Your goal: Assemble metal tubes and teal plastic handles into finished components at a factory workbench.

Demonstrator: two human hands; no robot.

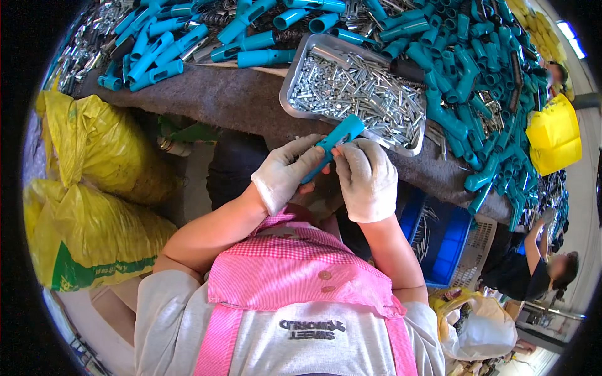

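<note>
A teal plastic tube with a slot in its side point(343, 133) is held slantwise in front of my chest. My left hand point(290, 169), in a whitish glove with bare fingertips, wraps round its lower part. The thumb and fingers of my gloved right hand point(367, 178) are pinched together against the tube's side by the slot; whether a small part is between them is hidden. Just beyond the hands, a clear plastic tray point(290, 94) full of small metal pins point(357, 88) rests on the table edge.
Teal tubes point(257, 42) and branched teal fittings point(467, 81) are heaped over the brown-covered table point(219, 94). Yellow sacks point(94, 232) stand at left. Below the table at right is a blue crate point(448, 244). Another person point(533, 269) works at far right, near a yellow container point(554, 135).
</note>
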